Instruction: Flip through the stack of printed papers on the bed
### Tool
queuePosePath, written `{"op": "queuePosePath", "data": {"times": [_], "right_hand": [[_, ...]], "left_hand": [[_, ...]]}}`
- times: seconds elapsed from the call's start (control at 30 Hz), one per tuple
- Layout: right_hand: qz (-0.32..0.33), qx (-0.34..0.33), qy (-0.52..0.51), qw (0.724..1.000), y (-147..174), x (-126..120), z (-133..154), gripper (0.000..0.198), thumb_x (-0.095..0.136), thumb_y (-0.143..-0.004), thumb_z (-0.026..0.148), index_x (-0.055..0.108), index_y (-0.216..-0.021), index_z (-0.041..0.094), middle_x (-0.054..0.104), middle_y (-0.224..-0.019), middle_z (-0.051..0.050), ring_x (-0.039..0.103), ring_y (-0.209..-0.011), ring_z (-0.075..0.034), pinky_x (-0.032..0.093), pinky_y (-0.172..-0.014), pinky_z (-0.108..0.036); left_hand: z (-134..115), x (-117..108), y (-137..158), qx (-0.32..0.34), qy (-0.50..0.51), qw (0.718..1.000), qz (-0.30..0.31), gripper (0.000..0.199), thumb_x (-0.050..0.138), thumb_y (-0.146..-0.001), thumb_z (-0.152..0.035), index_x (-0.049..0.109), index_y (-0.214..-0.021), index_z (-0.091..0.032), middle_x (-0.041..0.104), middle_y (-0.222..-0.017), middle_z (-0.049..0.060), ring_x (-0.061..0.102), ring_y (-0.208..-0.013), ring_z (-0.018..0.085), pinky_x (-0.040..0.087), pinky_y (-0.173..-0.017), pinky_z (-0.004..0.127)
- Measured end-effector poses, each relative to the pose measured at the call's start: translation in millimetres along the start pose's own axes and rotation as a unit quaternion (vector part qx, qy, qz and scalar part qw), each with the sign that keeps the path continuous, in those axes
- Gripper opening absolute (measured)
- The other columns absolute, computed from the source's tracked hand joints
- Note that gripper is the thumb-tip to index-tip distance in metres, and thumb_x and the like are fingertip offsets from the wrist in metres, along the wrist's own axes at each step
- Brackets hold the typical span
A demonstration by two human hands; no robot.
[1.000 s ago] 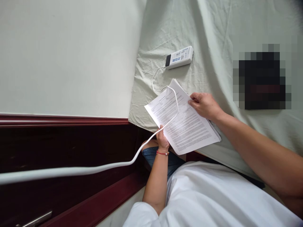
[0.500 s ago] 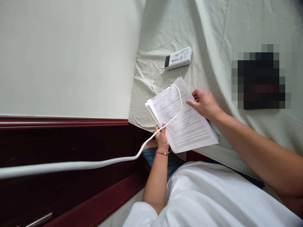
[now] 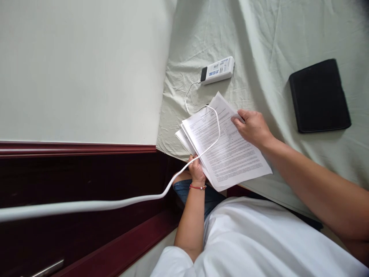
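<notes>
Several printed sheets of paper (image 3: pixel 230 150) lie fanned between my two hands, above the bed-like surface covered in pale green cloth. My left hand (image 3: pixel 197 170), with a red bracelet at the wrist, is closed on the lower left edge of the stack. The top sheet's right edge is pinched between thumb and fingers of my right hand (image 3: pixel 253 127). A white cable (image 3: pixel 217 129) loops in front of the sheets. It leads to a white power bank (image 3: pixel 218 70) with a dark end, lying on the cloth beyond the papers.
On the right, a black flat case (image 3: pixel 320 96) lies on the pale green cloth (image 3: pixel 259 30). A white wall (image 3: pixel 80 69) with a dark red ledge (image 3: pixel 77 149) stands on the left. The cable runs off the left edge over a dark wooden panel (image 3: pixel 72 177).
My right hand has shifted slightly right with the top sheet, which has slid right and down. More of the sheets beneath now show at the left.
</notes>
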State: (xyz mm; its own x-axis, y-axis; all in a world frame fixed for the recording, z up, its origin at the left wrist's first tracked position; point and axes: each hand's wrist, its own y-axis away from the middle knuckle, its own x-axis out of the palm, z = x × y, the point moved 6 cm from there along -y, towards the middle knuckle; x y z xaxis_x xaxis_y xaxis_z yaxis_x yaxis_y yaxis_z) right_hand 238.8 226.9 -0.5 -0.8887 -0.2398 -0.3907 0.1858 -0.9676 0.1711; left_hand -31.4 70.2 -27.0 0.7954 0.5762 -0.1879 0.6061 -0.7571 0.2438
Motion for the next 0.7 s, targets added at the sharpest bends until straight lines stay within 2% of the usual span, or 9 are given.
{"op": "queuePosePath", "data": {"times": [0.13,0.23,0.4,0.5,0.63,0.7], "right_hand": [[-0.064,-0.017,-0.057,0.996,1.9,-8.6,0.3,0.009,0.060,-0.098,0.025,0.068,-0.093,0.023,0.075,-0.094,-0.007,0.067,-0.088,-0.025,0.047,-0.081,-0.037],[-0.092,-0.028,-0.093,0.991,1.6,-9.9,-2.0,0.010,0.060,-0.097,0.023,0.070,-0.097,0.023,0.075,-0.094,-0.006,0.067,-0.087,-0.023,0.048,-0.081,-0.037],[-0.102,-0.028,-0.096,0.990,1.3,-7.1,-3.8,0.011,0.061,-0.095,0.022,0.072,-0.094,0.023,0.069,-0.077,-0.003,0.062,-0.074,-0.021,0.046,-0.073,-0.037],[-0.101,-0.031,-0.092,0.990,1.3,-6.3,-3.6,0.011,0.061,-0.094,0.021,0.072,-0.093,0.024,0.069,-0.077,-0.003,0.062,-0.074,-0.022,0.046,-0.073,-0.037],[-0.099,-0.034,-0.086,0.991,0.6,-5.6,-4.5,0.011,0.061,-0.095,0.023,0.072,-0.094,0.024,0.071,-0.079,-0.004,0.063,-0.075,-0.022,0.046,-0.074,-0.038],[-0.096,-0.030,-0.085,0.991,0.3,-4.8,-5.3,0.011,0.061,-0.096,0.023,0.072,-0.095,0.024,0.071,-0.079,-0.003,0.063,-0.075,-0.022,0.046,-0.074,-0.037]], "left_hand": [[-4.9,1.5,2.4,0.048,0.053,0.997,-0.036,0.040,0.090,-0.078,-0.056,0.067,-0.084,-0.023,0.074,-0.084,0.000,0.072,-0.093,0.020,0.052,-0.093,0.035],[-2.1,-0.7,0.2,0.059,0.065,0.995,-0.040,0.040,0.090,-0.079,-0.057,0.071,-0.090,-0.023,0.078,-0.089,0.001,0.074,-0.094,0.020,0.055,-0.097,0.035],[2.9,-5.7,-4.2,0.070,0.063,0.994,-0.049,0.043,0.090,-0.077,-0.059,0.074,-0.089,-0.020,0.078,-0.089,0.002,0.074,-0.091,0.021,0.056,-0.096,0.037],[1.3,-5.1,-1.9,0.073,0.055,0.994,-0.061,0.046,0.086,-0.081,-0.063,0.076,-0.088,-0.019,0.078,-0.088,0.003,0.072,-0.089,0.020,0.055,-0.094,0.036],[-4.0,-3.7,3.3,0.084,0.051,0.992,-0.074,0.060,0.076,-0.085,-0.076,0.077,-0.087,-0.016,0.078,-0.091,0.007,0.071,-0.096,0.022,0.053,-0.098,0.038],[-4.3,-4.4,4.2,0.085,0.055,0.992,-0.075,0.058,0.080,-0.082,-0.074,0.076,-0.086,-0.016,0.076,-0.087,0.005,0.070,-0.095,0.022,0.052,-0.097,0.037]]}}
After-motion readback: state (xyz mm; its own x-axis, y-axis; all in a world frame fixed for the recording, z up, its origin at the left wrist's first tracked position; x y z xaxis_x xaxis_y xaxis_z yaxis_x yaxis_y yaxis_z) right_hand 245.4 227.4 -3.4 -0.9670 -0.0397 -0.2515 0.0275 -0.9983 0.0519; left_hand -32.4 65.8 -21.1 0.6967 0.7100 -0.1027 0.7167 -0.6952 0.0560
